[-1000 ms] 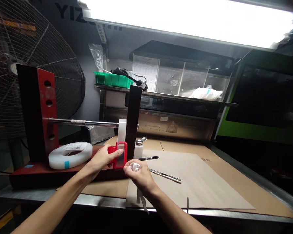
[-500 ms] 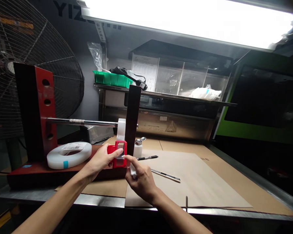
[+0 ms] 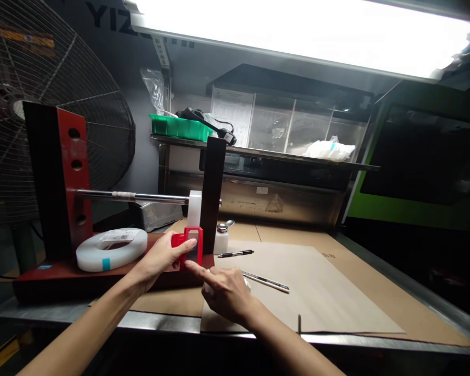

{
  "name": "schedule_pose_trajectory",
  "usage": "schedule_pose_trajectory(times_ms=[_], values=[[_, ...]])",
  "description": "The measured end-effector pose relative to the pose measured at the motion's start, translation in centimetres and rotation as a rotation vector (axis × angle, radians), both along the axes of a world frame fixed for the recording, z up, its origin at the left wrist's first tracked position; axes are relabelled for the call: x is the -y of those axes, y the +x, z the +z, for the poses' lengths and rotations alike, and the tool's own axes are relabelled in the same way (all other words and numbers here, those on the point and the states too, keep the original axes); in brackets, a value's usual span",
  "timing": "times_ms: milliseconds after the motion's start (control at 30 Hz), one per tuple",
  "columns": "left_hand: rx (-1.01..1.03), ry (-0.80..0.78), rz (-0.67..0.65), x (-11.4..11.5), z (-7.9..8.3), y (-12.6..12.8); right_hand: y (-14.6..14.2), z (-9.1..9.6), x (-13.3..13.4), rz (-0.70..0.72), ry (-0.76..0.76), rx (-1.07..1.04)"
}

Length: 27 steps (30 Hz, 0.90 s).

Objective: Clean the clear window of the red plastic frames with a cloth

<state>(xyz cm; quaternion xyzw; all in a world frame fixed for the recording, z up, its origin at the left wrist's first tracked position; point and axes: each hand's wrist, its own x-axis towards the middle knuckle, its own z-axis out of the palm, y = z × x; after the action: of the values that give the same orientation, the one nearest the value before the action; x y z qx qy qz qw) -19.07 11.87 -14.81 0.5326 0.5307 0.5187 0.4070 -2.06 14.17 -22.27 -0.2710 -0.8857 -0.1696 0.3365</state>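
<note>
Head view, left grip (image 3: 160,259) grasping angular red plastic frame (image 3: 200,249), right grip (image 3: 230,292) curled around crumpled white material (image 3: 208,288)

The frame (image 3: 200,247) is bright red and the narrow roll (image 3: 195,206) above it plain white, while the stand (image 3: 72,196) pairs glossy red inner faces, pierced by a column of dark round holes, with black sides. Milky white, the large roll (image 3: 125,256) carries a blue patch (image 3: 106,264) and a white label (image 3: 118,235) with dark print. The bin (image 3: 176,128) is green, the pen (image 3: 237,254) black, the cardboard (image 3: 379,277) tan under a paler beige sheet (image 3: 305,284), and the fan (image 3: 102,141) seems black-wired, though dimness blurs its shade.
</note>
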Motion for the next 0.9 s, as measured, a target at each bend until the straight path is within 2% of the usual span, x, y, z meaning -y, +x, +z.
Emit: schedule_pose_trajectory(times_ms=[100,133,267,333,433,567,667,767,900], values=[[0.004,-0.023,-0.008,0.0,0.0,-0.1,0.9,1.0,0.2,0.027,-0.116,-0.035],[0.003,-0.033,-0.005,0.0,0.0,-0.2,1.5,1.6,0.0,-0.006,-0.180,-0.045],[-0.002,-0.055,0.000,0.1,0.1,-0.3,5.7,3.6,-2.1,-0.325,-0.441,0.061],[0.002,-0.057,-0.006,0.1,0.2,-0.2,8.1,3.7,-3.5,-0.401,-0.526,0.136],[-0.006,-0.063,0.008,0.1,0.1,-0.2,10.8,2.6,-5.0,-0.440,-0.625,0.212],[-0.030,-0.073,0.028,0.1,0.0,-0.1,11.9,0.9,-5.7,-0.458,-0.687,0.201],[-0.044,-0.076,0.044,0.1,0.0,-0.1,12.5,0.8,-6.0,-0.432,-0.737,0.143],[-0.050,-0.068,0.061,0.2,0.0,-0.1,13.0,1.9,-5.7,-0.352,-0.739,0.038],[-0.053,-0.057,0.101,0.1,-0.1,-0.2,11.6,4.8,-4.4,-0.252,-0.619,-0.131]])
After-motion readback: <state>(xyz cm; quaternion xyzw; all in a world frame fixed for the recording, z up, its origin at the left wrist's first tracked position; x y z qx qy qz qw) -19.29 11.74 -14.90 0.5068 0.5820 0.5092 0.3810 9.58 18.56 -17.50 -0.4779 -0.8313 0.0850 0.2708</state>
